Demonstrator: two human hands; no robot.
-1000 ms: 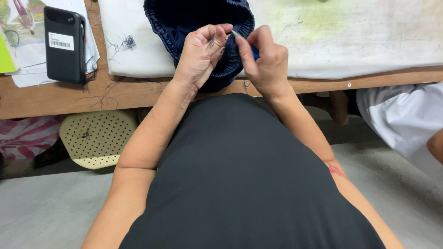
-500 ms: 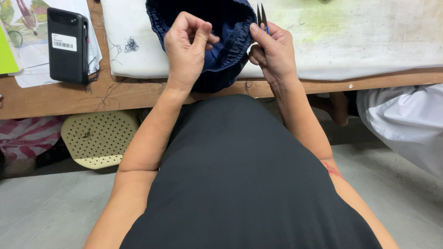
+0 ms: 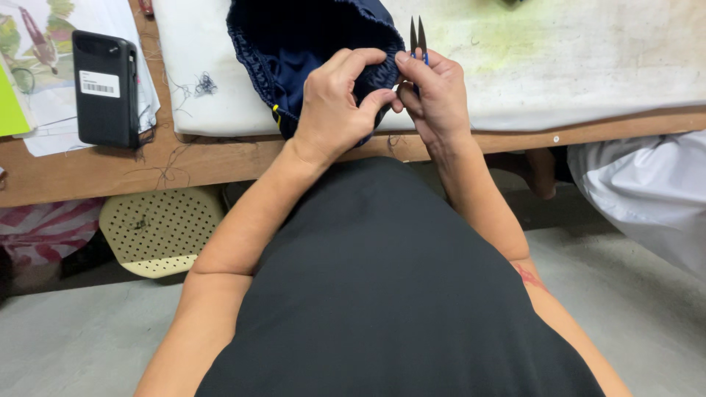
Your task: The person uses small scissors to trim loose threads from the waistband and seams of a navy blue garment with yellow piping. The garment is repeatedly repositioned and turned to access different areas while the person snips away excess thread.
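The navy garment (image 3: pixel 309 44) lies on the white pad (image 3: pixel 588 66) at the table edge, its gathered waistband pinched between the left hand's (image 3: pixel 334 110) thumb and curled fingers. Just right of those fingers, the right hand (image 3: pixel 434 92) grips thread snips (image 3: pixel 417 37), blades pointing up past its fingertips. A black phone (image 3: pixel 107 88) lies well left.

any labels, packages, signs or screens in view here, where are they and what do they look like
Phone: far left on the table, flat, black rectangle.
Sticker: on the phone's back, small white rectangle with black bars.
Printed sheets: under the phone, white with coloured drawings.
Green sheet: at the left edge, bright yellow-green.
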